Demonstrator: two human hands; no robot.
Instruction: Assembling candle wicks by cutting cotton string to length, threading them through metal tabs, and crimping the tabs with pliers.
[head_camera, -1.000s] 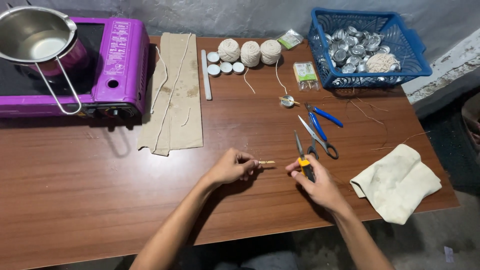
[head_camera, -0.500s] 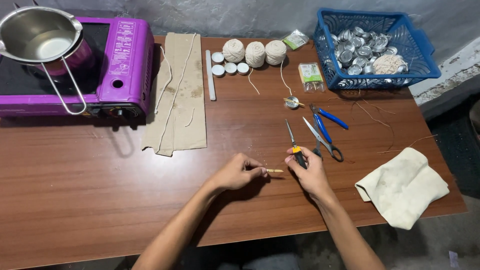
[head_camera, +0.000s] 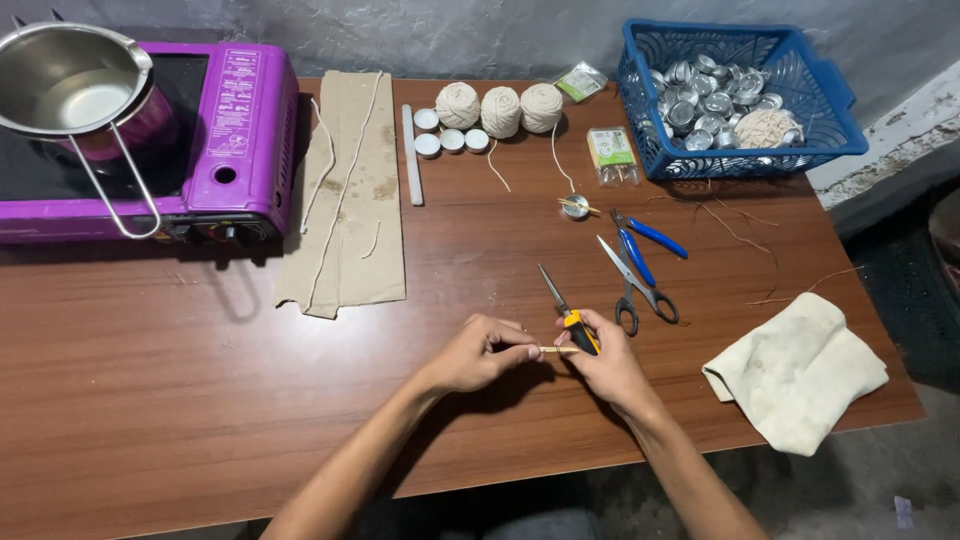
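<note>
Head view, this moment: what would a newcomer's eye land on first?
At the table's near centre, the left hand pinches a thin yellowish stick while the right hand holds a yellow-and-black-handled cutter against it. The bright purple portable stove with a steel pot stands far left; a blue plastic basket of small metal cups stands far right.

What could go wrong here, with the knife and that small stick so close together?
The utility knife in the right hand sits right beside the left hand's fingertips pinching the small stick; a slip could nick them. The short stick could also snap or shoot out. The open scissors lie near the right hand.
</note>
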